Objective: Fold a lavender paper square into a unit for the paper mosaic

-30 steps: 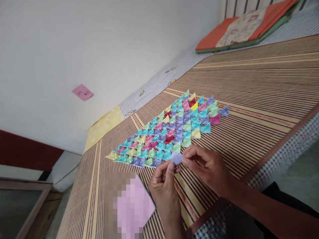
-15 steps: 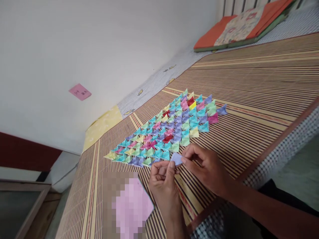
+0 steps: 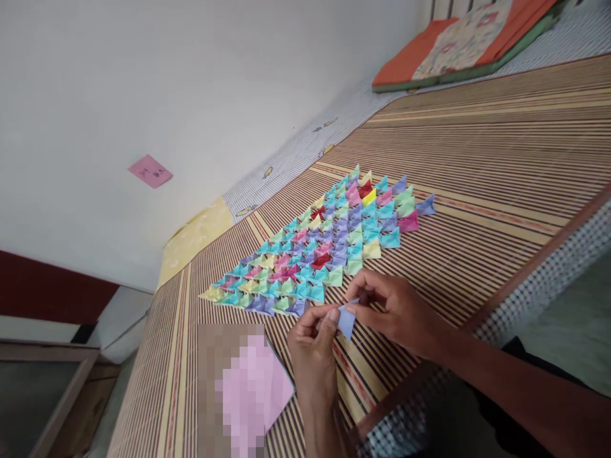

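Note:
Between my two hands is a small piece of lavender folded paper [image 3: 347, 322], one corner pointing down. My left hand [image 3: 315, 343] pinches its left edge between thumb and fingers. On the other side, my right hand [image 3: 389, 312] grips its upper right edge with thumb and index finger. Just beyond my hands, rows of small folded paper pieces [image 3: 305, 254] in blue, green, pink, yellow, red and purple lie on the striped mat [image 3: 477, 267]. A pink sheet of paper [image 3: 258, 388], partly blurred out, lies left of my left wrist.
A folded orange and floral quilt [image 3: 458, 48] rests at the far right. The white wall [image 3: 191, 83] rises along the far side, with a pink note [image 3: 150, 171] stuck on it. The mat's brown edge [image 3: 534, 273] runs along the near right side.
The lavender paper has been turned in my fingers, so a pointed corner now hangs downward. Both hands still hold it, with the right fingers closer to the left ones.

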Motion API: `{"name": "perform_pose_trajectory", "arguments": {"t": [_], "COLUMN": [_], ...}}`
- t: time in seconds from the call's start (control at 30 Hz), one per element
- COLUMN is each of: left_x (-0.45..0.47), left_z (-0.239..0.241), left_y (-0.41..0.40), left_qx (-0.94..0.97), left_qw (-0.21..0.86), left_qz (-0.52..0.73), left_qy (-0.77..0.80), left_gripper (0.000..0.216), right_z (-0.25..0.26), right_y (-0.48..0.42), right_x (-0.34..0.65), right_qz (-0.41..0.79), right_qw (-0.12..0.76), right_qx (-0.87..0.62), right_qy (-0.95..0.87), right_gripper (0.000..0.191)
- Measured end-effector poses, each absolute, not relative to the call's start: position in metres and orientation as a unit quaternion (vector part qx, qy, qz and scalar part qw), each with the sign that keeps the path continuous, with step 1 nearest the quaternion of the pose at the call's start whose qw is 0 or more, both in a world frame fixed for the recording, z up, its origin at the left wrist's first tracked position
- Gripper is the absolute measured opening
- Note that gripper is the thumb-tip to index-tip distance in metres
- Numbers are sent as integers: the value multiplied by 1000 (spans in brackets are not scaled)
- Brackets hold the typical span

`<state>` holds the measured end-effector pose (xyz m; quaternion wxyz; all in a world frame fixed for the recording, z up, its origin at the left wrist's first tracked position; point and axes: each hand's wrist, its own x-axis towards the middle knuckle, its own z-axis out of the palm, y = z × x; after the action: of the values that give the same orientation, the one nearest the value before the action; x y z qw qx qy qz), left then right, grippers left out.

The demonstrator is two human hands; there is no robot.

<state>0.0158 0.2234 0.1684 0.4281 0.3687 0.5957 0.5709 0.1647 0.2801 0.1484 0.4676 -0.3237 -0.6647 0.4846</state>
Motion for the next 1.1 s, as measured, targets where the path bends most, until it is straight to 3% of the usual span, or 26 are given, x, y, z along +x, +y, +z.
{"name": "perform_pose_trajectory", "arguments": {"t": [0.27,0.47,0.63,0.8,0.93,1.1], "left_x": [18,19,20,19,17,20], "left_z": [168,167,168,160,154,160], "left_y": [223,221,222,223,225,227], "left_qx": [366,365,392,337,282,221], "left_qw": [416,413,428,414,432,509], "left_qz": [585,584,563,612,651,672], "left_qy": [592,596,589,583,557,491], "left_gripper": [18,21,21,19,21,26], "right_z": [149,151,143,144,146,146], "right_y": [280,283,284,283,279,276], "right_x": [164,167,165,161,160,161], "right_qz": [485,512,535,580,560,495], "right_qw": [478,452,464,405,359,380], "right_qx": [-338,-313,-319,-311,-300,-299], "right_qy": [-650,-660,-630,-634,-684,-722], "right_gripper": [8,33,32,33,34,28]}}
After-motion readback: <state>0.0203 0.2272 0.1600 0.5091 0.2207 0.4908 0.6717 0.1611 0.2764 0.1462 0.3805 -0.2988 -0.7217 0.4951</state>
